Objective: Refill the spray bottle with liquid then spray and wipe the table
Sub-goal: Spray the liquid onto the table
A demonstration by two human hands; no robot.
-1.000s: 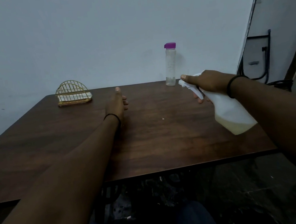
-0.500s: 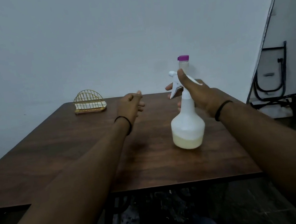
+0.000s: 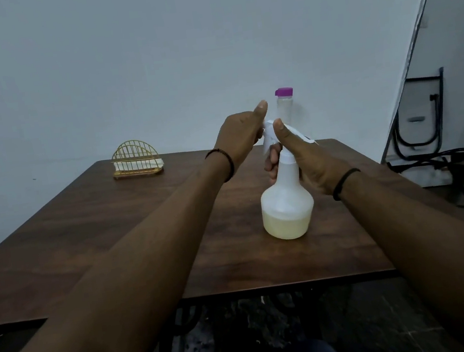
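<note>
The spray bottle [image 3: 287, 207] stands upright on the desk [image 3: 112, 221], light plastic, a little liquid inside; right hand [image 3: 308, 162] fingers wrap its neck, left hand [image 3: 239, 138] fingers curl on the head, best held there.

The room is dim and flat, with a cool grey cast on the plain wall [image 3: 149, 53]. No hard shadows fall on the dark brown wooden tabletop [image 3: 98, 223], which carries only a faint sheen. Both forearms look murky near the lower corners, stretched by the wide lens. Detail is soft throughout.
</note>
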